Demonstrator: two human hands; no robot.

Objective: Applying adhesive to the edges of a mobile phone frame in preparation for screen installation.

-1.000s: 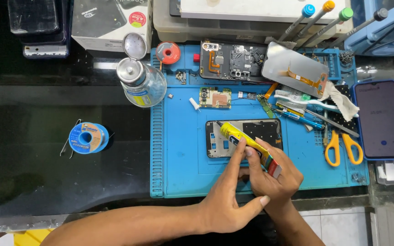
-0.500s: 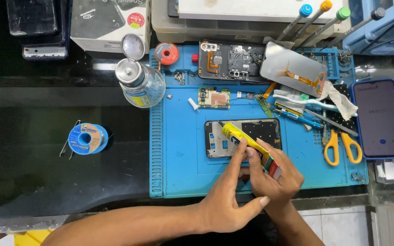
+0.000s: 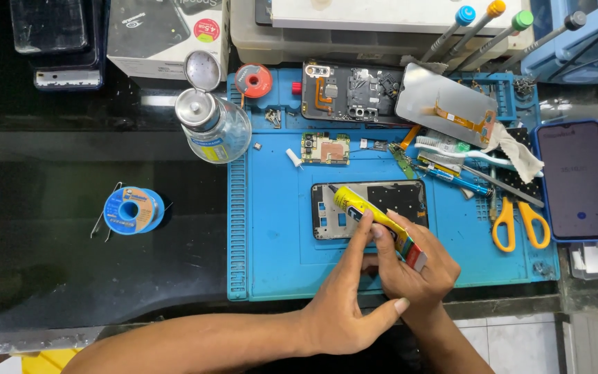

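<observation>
Gripped in the right hand (image 3: 417,273), a yellow glue tube (image 3: 376,218) is being kept angled, nozzle over the phone frame (image 3: 396,197) on the blue mat (image 3: 271,235); little is being changed, with the left hand (image 3: 340,312) steadying alongside.

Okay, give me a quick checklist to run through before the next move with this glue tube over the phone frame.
1. Yellow glue tube gripped by right hand: ok.
2. Tube nozzle over the phone frame, near its upper left edge: ok.
3. Left hand touching the tube and frame edge to steady them: ok.
4. Frame lying flat on the blue mat: ok.
5. Glue bead on the frame: cannot tell, too small.
6. Circuit board and scissors apart from the frame: ok.
</observation>
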